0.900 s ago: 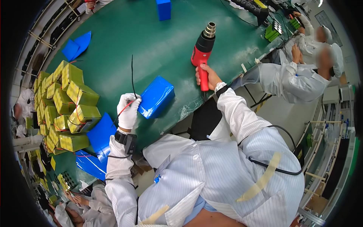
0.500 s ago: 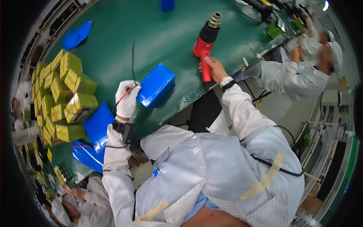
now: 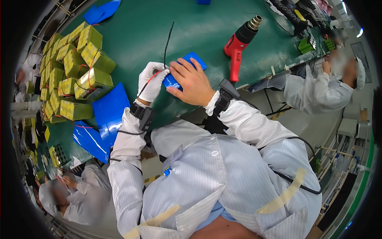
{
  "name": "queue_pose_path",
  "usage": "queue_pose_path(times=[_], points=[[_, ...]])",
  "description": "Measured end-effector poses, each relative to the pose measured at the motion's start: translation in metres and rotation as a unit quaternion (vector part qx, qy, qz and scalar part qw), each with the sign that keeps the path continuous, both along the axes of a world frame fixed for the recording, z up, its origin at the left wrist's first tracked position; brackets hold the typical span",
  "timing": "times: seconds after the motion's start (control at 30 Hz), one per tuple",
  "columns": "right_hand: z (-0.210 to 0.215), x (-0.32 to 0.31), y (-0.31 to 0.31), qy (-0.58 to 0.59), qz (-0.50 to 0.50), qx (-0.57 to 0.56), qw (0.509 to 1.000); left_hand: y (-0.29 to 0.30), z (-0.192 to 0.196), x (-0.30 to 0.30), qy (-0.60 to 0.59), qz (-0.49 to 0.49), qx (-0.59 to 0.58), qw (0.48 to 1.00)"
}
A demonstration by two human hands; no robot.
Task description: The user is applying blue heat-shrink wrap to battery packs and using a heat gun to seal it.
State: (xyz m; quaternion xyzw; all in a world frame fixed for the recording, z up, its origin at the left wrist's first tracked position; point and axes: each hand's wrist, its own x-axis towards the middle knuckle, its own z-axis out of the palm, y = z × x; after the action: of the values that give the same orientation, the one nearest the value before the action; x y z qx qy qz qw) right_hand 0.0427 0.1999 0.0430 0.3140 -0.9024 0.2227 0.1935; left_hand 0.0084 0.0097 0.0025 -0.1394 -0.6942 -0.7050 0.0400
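Blue-wrapped battery pack (image 3: 184, 71), on green table (image 3: 207, 36) left of red heat gun (image 3: 238, 44): gloved left hand (image 3: 151, 81) grips its wired end, bare right hand (image 3: 190, 81) clasps its top. Likely rigid, weighty, slick-skinned; best held by its long sides.

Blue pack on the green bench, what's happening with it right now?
A person in a white striped coat holds the blue pack on the green table with both hands. The gloved left hand grips its end where red and black wires come out; the bare right hand lies on top. The red heat gun lies untouched to the right. Yellow packs are piled to the left.
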Motion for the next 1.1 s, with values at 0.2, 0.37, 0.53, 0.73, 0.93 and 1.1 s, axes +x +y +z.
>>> queue_pose_path(times=[0.2, 0.37, 0.53, 0.73, 0.93, 1.1], points=[[0.002, 0.001, 0.002, 0.000, -0.007, 0.054, 0.999, 0.003, -0.002, 0.003, 0.023, 0.039, 0.010, 0.999], [-0.002, 0.001, 0.002, 0.013, -0.019, 0.056, 0.998, 0.000, 0.009, 0.003, -0.036, 0.046, 0.013, 0.998], [-0.001, 0.000, 0.001, 0.036, -0.017, 0.065, 0.997, -0.004, 0.012, 0.007, -0.023, 0.076, 0.018, 0.997], [0.000, 0.000, 0.000, 0.069, -0.021, 0.084, 0.994, 0.006, 0.022, 0.014, -0.010, 0.139, -0.065, 0.988], [0.008, 0.000, 0.003, 0.042, -0.011, 0.096, 0.994, 0.013, 0.045, 0.013, 0.091, 0.169, -0.416, 0.889], [0.007, -0.002, 0.007, 0.037, -0.010, 0.089, 0.995, 0.024, 0.042, 0.017, 0.112, 0.204, -0.473, 0.849]])
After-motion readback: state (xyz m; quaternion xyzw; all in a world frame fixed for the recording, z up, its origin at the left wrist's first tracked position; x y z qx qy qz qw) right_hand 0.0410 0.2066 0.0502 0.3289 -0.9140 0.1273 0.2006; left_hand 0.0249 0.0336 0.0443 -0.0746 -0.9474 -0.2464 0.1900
